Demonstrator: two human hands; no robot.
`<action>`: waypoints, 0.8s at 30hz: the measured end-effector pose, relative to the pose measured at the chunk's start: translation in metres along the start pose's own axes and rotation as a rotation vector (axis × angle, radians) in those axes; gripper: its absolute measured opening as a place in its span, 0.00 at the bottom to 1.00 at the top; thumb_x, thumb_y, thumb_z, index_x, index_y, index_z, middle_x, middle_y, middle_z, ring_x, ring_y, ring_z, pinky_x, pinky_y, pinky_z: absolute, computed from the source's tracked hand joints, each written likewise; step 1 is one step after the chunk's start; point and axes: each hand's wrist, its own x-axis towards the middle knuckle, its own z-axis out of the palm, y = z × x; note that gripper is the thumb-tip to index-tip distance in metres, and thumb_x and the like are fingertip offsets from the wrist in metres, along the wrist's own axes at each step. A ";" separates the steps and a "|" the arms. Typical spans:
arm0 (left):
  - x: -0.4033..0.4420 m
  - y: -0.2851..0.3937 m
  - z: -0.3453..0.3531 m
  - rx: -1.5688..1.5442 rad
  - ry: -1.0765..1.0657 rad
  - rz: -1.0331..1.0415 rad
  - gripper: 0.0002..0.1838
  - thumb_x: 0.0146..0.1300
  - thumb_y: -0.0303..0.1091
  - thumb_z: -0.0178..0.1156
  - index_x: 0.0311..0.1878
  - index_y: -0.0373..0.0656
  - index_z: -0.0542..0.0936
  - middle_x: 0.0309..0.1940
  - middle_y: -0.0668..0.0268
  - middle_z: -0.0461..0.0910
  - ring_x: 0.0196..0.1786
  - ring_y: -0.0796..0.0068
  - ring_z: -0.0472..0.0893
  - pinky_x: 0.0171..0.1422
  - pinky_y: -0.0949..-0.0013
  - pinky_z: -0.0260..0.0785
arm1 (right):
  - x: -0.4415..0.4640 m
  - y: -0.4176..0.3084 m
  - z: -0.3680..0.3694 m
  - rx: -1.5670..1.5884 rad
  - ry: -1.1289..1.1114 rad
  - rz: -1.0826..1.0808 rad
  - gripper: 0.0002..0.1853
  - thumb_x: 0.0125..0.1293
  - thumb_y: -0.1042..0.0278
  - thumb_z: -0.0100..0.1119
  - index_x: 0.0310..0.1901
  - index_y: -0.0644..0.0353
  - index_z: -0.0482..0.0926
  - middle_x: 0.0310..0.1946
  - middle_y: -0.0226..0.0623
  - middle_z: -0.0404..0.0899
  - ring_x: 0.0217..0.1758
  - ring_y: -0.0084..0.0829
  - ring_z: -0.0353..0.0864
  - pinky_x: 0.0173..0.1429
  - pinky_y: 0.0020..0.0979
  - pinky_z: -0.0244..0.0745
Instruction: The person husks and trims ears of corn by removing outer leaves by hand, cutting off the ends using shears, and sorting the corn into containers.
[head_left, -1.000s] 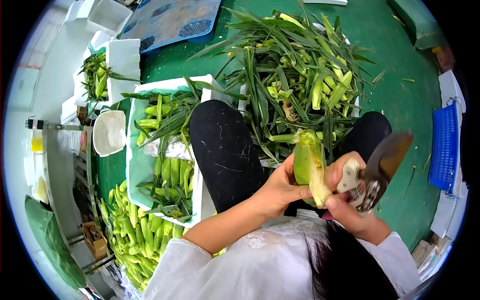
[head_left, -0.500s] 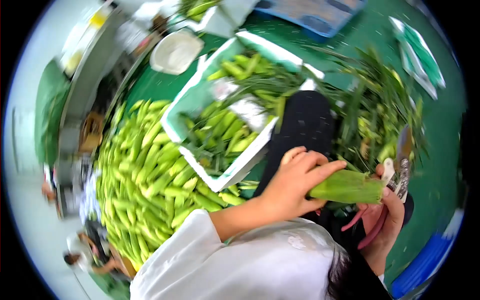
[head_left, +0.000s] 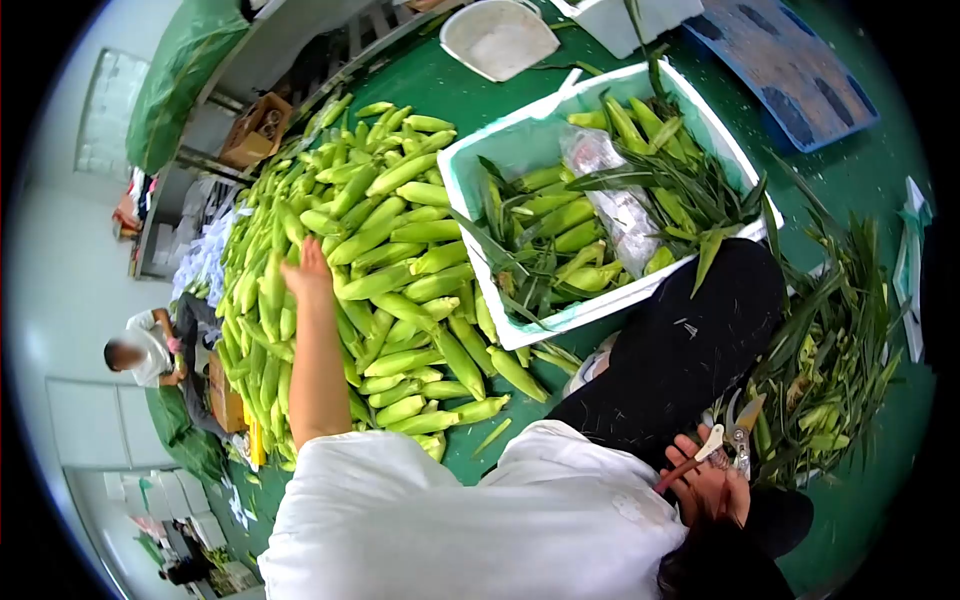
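The left hand (head_left: 308,272) hovered, spread, over corn (head_left: 395,252) heaped on the floor (head_left: 420,78) by the box's (head_left: 605,309) edge, while the right hand (head_left: 715,488) loosely gripped pruners (head_left: 741,437) (pointed outward, presumably for safety).

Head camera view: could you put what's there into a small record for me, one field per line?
Left hand: open, at the corn pile; contact unclear
Right hand: holds shears
Shear blades: apart
White box: corn, leaves, shiny plastic bag
Right side: leafy heap
Floor: green
Background, left: person in white top
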 end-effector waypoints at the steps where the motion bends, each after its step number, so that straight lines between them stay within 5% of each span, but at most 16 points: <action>1: -0.044 -0.045 0.029 0.372 -0.168 0.131 0.31 0.75 0.55 0.45 0.61 0.33 0.72 0.58 0.50 0.80 0.57 0.58 0.81 0.69 0.59 0.72 | -0.004 -0.001 0.005 -0.011 -0.010 -0.021 0.46 0.61 0.44 0.54 0.77 0.60 0.53 0.67 0.55 0.67 0.70 0.48 0.69 0.74 0.49 0.62; 3: -0.119 -0.139 0.075 0.607 -0.687 -0.061 0.21 0.74 0.48 0.51 0.55 0.39 0.78 0.48 0.57 0.84 0.53 0.63 0.82 0.64 0.61 0.73 | -0.005 0.007 0.002 -0.052 -0.069 0.059 0.49 0.59 0.42 0.54 0.78 0.59 0.51 0.69 0.57 0.64 0.73 0.50 0.66 0.76 0.50 0.59; 5: -0.212 -0.227 0.112 0.833 -1.223 -0.497 0.22 0.72 0.46 0.55 0.56 0.37 0.78 0.44 0.59 0.84 0.49 0.66 0.84 0.55 0.62 0.76 | -0.005 0.015 -0.009 -0.008 -0.110 0.106 0.50 0.59 0.43 0.56 0.78 0.58 0.50 0.71 0.58 0.62 0.74 0.51 0.63 0.78 0.51 0.54; 6: -0.221 -0.282 0.095 1.099 -1.508 -0.352 0.22 0.72 0.45 0.54 0.54 0.34 0.80 0.44 0.54 0.85 0.48 0.64 0.84 0.54 0.56 0.76 | -0.007 0.017 -0.014 -0.002 -0.120 0.108 0.50 0.60 0.42 0.55 0.78 0.58 0.49 0.72 0.58 0.59 0.76 0.52 0.60 0.79 0.52 0.51; 7: -0.235 -0.328 0.078 1.667 -1.630 0.031 0.27 0.67 0.51 0.58 0.53 0.33 0.80 0.47 0.49 0.85 0.49 0.56 0.85 0.57 0.54 0.74 | -0.010 0.016 -0.016 0.017 -0.140 0.074 0.49 0.61 0.43 0.55 0.79 0.57 0.48 0.74 0.58 0.56 0.78 0.52 0.57 0.80 0.52 0.48; 9: -0.244 -0.387 0.033 2.430 -1.794 0.006 0.33 0.55 0.57 0.65 0.53 0.36 0.82 0.53 0.50 0.84 0.51 0.48 0.83 0.59 0.55 0.74 | -0.018 0.014 -0.013 0.070 -0.133 -0.002 0.48 0.62 0.45 0.55 0.79 0.56 0.48 0.76 0.55 0.53 0.80 0.51 0.54 0.82 0.52 0.45; 13: -0.235 -0.361 0.019 2.050 -1.945 -0.169 0.41 0.46 0.59 0.72 0.58 0.36 0.80 0.52 0.47 0.83 0.55 0.51 0.82 0.60 0.57 0.73 | -0.027 0.024 -0.041 0.213 -0.022 -0.282 0.45 0.58 0.53 0.55 0.77 0.58 0.53 0.78 0.44 0.53 0.82 0.42 0.51 0.82 0.51 0.43; 17: -0.264 -0.298 0.051 1.960 -1.601 -0.501 0.42 0.52 0.50 0.73 0.66 0.33 0.72 0.55 0.55 0.82 0.54 0.63 0.81 0.61 0.63 0.71 | -0.018 0.032 -0.089 0.450 -0.042 -0.588 0.43 0.55 0.64 0.59 0.74 0.59 0.56 0.72 0.39 0.63 0.77 0.39 0.61 0.80 0.51 0.50; 19: -0.292 -0.254 0.091 1.738 -1.337 -0.752 0.42 0.53 0.47 0.73 0.67 0.34 0.70 0.57 0.54 0.80 0.56 0.63 0.80 0.64 0.65 0.70 | -0.017 0.006 -0.082 0.393 0.024 -0.608 0.41 0.53 0.70 0.62 0.71 0.61 0.59 0.60 0.39 0.70 0.67 0.40 0.71 0.76 0.47 0.62; 21: -0.339 -0.212 0.133 1.712 -1.580 -0.220 0.45 0.53 0.52 0.72 0.66 0.31 0.69 0.54 0.50 0.81 0.55 0.61 0.81 0.62 0.64 0.71 | -0.016 -0.017 -0.074 0.048 0.184 -0.584 0.41 0.53 0.68 0.64 0.70 0.63 0.61 0.57 0.41 0.72 0.63 0.39 0.73 0.72 0.44 0.66; 23: -0.398 -0.189 0.157 1.818 -1.737 0.387 0.44 0.51 0.49 0.74 0.65 0.31 0.68 0.52 0.42 0.80 0.54 0.51 0.82 0.59 0.57 0.73 | -0.005 -0.034 -0.067 -0.048 0.078 -0.534 0.39 0.56 0.74 0.65 0.71 0.64 0.62 0.57 0.41 0.75 0.63 0.35 0.72 0.71 0.38 0.64; 24: -0.437 -0.185 0.169 1.786 -1.763 0.365 0.43 0.50 0.46 0.76 0.65 0.35 0.68 0.53 0.45 0.80 0.55 0.51 0.82 0.60 0.58 0.73 | 0.004 -0.043 -0.065 -0.261 0.065 -0.534 0.39 0.58 0.72 0.66 0.72 0.63 0.62 0.59 0.40 0.74 0.63 0.32 0.71 0.69 0.34 0.62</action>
